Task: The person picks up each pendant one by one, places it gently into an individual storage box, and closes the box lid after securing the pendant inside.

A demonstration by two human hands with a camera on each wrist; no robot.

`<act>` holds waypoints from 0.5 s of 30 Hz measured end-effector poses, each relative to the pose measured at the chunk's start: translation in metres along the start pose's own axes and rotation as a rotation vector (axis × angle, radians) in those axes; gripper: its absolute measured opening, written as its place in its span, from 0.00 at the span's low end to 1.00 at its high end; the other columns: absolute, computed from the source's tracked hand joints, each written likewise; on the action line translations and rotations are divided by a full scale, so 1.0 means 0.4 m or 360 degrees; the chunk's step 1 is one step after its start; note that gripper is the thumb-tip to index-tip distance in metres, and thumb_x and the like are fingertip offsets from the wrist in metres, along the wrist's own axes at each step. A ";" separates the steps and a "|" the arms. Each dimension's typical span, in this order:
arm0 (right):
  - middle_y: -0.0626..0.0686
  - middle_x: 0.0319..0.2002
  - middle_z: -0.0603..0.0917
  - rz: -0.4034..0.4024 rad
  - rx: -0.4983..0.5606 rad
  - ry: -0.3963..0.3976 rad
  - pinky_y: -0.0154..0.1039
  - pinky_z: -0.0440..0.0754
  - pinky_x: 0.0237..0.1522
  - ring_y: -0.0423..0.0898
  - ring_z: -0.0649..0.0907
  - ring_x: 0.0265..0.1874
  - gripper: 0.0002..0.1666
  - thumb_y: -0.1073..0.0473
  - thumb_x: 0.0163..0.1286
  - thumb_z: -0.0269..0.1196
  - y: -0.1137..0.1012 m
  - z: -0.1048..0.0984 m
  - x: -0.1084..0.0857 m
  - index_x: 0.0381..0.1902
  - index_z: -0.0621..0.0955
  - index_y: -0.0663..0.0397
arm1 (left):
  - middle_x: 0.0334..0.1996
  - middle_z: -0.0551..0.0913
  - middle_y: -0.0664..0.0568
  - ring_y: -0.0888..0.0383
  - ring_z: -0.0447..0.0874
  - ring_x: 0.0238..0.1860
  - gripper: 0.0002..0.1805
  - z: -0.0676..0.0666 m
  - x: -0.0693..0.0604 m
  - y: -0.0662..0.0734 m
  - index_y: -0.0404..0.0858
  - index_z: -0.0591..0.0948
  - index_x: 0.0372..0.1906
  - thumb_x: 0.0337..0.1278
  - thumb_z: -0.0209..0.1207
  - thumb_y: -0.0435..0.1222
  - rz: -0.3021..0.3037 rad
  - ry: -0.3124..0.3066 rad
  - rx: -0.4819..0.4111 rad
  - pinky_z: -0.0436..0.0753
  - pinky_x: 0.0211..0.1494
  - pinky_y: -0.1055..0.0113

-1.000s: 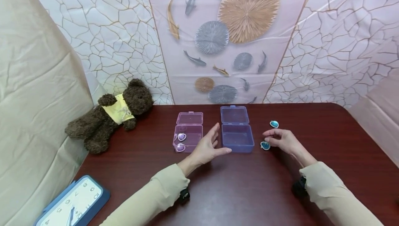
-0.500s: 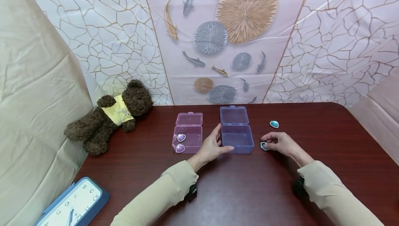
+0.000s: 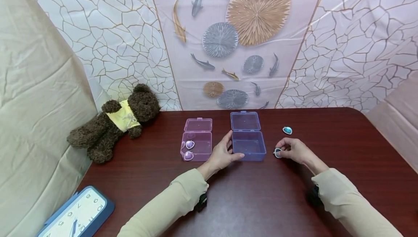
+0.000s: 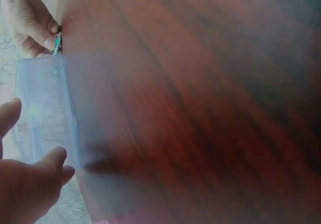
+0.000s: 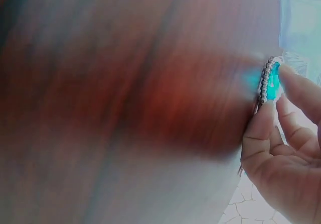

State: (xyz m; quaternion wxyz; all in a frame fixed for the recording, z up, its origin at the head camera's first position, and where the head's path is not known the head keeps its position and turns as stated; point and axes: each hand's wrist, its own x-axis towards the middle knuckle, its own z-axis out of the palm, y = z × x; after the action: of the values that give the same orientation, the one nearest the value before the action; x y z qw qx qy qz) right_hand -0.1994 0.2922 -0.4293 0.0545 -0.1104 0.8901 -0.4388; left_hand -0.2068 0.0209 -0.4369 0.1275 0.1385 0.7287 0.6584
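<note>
In the head view, a translucent blue box has its lid folded back. My left hand is at its left side, thumb along the front wall and fingers by the left edge, fairly straight. To the right of the box, my right hand pinches a blue gem ornament between thumb and fingers. The right wrist view shows the ornament tilted on edge, its teal stone ringed by a beaded rim. A second blue gem ornament lies farther back on the table.
A pink box with its lid back stands to the left and holds purple gem ornaments. A brown teddy bear lies at the back left. A blue-framed clock occupies the near left corner of the dark red table.
My left hand has moved right, up against the blue box, its thumb coming to the front wall. My right fingers have taken hold of the nearer blue gem ornament and tilted it up.
</note>
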 end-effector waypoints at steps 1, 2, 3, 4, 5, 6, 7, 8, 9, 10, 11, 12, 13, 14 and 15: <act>0.54 0.25 0.79 0.0001 0.0010 0.0005 0.27 0.73 0.22 0.33 0.73 0.21 0.10 0.73 0.54 0.66 0.000 -0.001 -0.001 0.33 0.77 0.75 | 0.70 0.58 0.38 0.45 0.57 0.70 0.49 0.000 0.000 0.000 0.33 0.51 0.73 0.46 0.65 0.23 0.0007 -0.0001 0.0001 0.66 0.68 0.52; 0.54 0.25 0.79 0.0005 0.0018 0.0007 0.28 0.73 0.21 0.33 0.73 0.21 0.10 0.73 0.55 0.66 0.000 -0.002 -0.002 0.33 0.76 0.75 | 0.70 0.58 0.38 0.44 0.58 0.70 0.49 0.000 0.000 -0.001 0.33 0.51 0.73 0.46 0.65 0.23 0.0012 -0.0003 0.0005 0.66 0.68 0.52; 0.53 0.24 0.78 0.0009 0.0032 0.0006 0.28 0.73 0.21 0.33 0.73 0.21 0.10 0.73 0.55 0.65 0.000 -0.002 -0.003 0.33 0.76 0.75 | 0.70 0.58 0.37 0.44 0.58 0.70 0.49 0.000 0.000 -0.001 0.32 0.51 0.73 0.46 0.65 0.23 0.0017 -0.0003 0.0003 0.66 0.68 0.52; 0.52 0.24 0.78 0.0015 0.0048 0.0003 0.28 0.72 0.20 0.33 0.72 0.20 0.10 0.73 0.55 0.65 0.000 -0.003 -0.004 0.33 0.75 0.75 | 0.70 0.58 0.38 0.44 0.58 0.70 0.49 0.000 0.000 -0.002 0.32 0.51 0.73 0.46 0.65 0.23 0.0020 -0.0004 0.0005 0.66 0.67 0.52; 0.52 0.24 0.77 0.0021 0.0068 -0.0002 0.29 0.72 0.19 0.33 0.72 0.19 0.10 0.73 0.55 0.65 0.001 -0.004 -0.005 0.33 0.74 0.75 | 0.70 0.58 0.38 0.44 0.59 0.69 0.49 0.000 0.000 -0.002 0.32 0.51 0.73 0.46 0.65 0.22 0.0030 -0.0005 0.0009 0.67 0.67 0.52; 0.51 0.23 0.76 0.0026 0.0090 -0.0006 0.29 0.72 0.19 0.33 0.72 0.19 0.10 0.74 0.56 0.64 0.001 -0.005 -0.006 0.33 0.74 0.76 | 0.70 0.58 0.39 0.45 0.59 0.69 0.49 -0.001 0.001 -0.002 0.33 0.51 0.73 0.46 0.65 0.22 0.0026 -0.0007 0.0007 0.67 0.67 0.52; 0.51 0.23 0.76 0.0032 0.0114 -0.0012 0.29 0.73 0.18 0.33 0.72 0.18 0.10 0.74 0.56 0.64 0.002 -0.006 -0.006 0.33 0.73 0.76 | 0.70 0.58 0.39 0.45 0.59 0.69 0.49 0.000 0.001 -0.003 0.33 0.51 0.73 0.46 0.65 0.22 0.0026 -0.0006 0.0008 0.67 0.67 0.52; 0.50 0.22 0.75 0.0036 0.0133 -0.0016 0.29 0.73 0.18 0.33 0.71 0.18 0.11 0.74 0.57 0.63 0.003 -0.007 -0.007 0.33 0.72 0.77 | 0.71 0.58 0.39 0.45 0.60 0.69 0.49 0.000 0.002 -0.003 0.33 0.51 0.73 0.46 0.65 0.22 0.0023 -0.0005 0.0009 0.67 0.67 0.52; 0.50 0.22 0.75 0.0039 0.0152 -0.0018 0.30 0.74 0.18 0.33 0.72 0.18 0.11 0.75 0.57 0.63 0.002 -0.009 -0.008 0.33 0.72 0.77 | 0.70 0.58 0.39 0.45 0.60 0.69 0.49 0.000 0.002 -0.004 0.33 0.52 0.73 0.46 0.65 0.22 0.0026 -0.0005 0.0007 0.67 0.67 0.52; 0.50 0.22 0.75 0.0042 0.0173 -0.0020 0.30 0.74 0.19 0.33 0.72 0.18 0.11 0.75 0.58 0.62 0.001 -0.010 -0.009 0.34 0.71 0.78 | 0.71 0.58 0.39 0.45 0.60 0.69 0.49 0.000 0.002 -0.004 0.33 0.52 0.73 0.46 0.65 0.22 0.0027 -0.0005 0.0005 0.67 0.67 0.52; 0.50 0.23 0.76 0.0050 0.0191 -0.0017 0.31 0.75 0.19 0.34 0.73 0.19 0.11 0.74 0.59 0.62 -0.002 -0.011 -0.010 0.35 0.71 0.78 | 0.71 0.58 0.39 0.45 0.60 0.69 0.49 0.000 0.003 -0.004 0.33 0.52 0.73 0.46 0.65 0.22 0.0029 -0.0007 0.0002 0.67 0.67 0.52; 0.50 0.23 0.77 0.0057 0.0206 -0.0012 0.31 0.76 0.20 0.34 0.73 0.19 0.11 0.73 0.60 0.61 -0.006 -0.013 -0.011 0.36 0.71 0.78 | 0.71 0.58 0.40 0.45 0.60 0.69 0.49 0.000 0.003 -0.005 0.34 0.52 0.73 0.46 0.65 0.22 0.0026 -0.0009 -0.0002 0.67 0.67 0.52; 0.50 0.24 0.77 0.0060 0.0216 -0.0005 0.31 0.77 0.21 0.33 0.74 0.20 0.12 0.72 0.61 0.61 -0.011 -0.015 -0.011 0.37 0.71 0.78 | 0.70 0.58 0.39 0.45 0.61 0.69 0.49 0.001 0.004 -0.005 0.33 0.52 0.73 0.46 0.65 0.22 0.0031 -0.0009 -0.0002 0.67 0.67 0.52; 0.50 0.25 0.78 0.0063 0.0227 0.0008 0.31 0.78 0.22 0.33 0.75 0.21 0.13 0.71 0.62 0.61 -0.017 -0.017 -0.010 0.39 0.72 0.78 | 0.70 0.59 0.39 0.45 0.61 0.69 0.49 0.001 0.004 -0.006 0.33 0.52 0.73 0.46 0.65 0.22 0.0038 -0.0011 0.0000 0.67 0.67 0.52; 0.50 0.26 0.79 0.0059 0.0234 0.0026 0.31 0.79 0.23 0.33 0.75 0.22 0.14 0.70 0.63 0.61 -0.024 -0.020 -0.008 0.40 0.72 0.78 | 0.70 0.59 0.39 0.45 0.61 0.68 0.49 0.001 0.004 -0.007 0.33 0.52 0.73 0.46 0.65 0.22 0.0042 -0.0012 0.0000 0.68 0.67 0.52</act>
State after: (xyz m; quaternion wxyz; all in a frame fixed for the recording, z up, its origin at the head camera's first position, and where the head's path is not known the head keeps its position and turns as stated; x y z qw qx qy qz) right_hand -0.1962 0.2934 -0.4168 0.0634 -0.0860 0.8578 -0.5028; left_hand -0.2083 0.0218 -0.4399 0.1214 0.1505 0.7264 0.6595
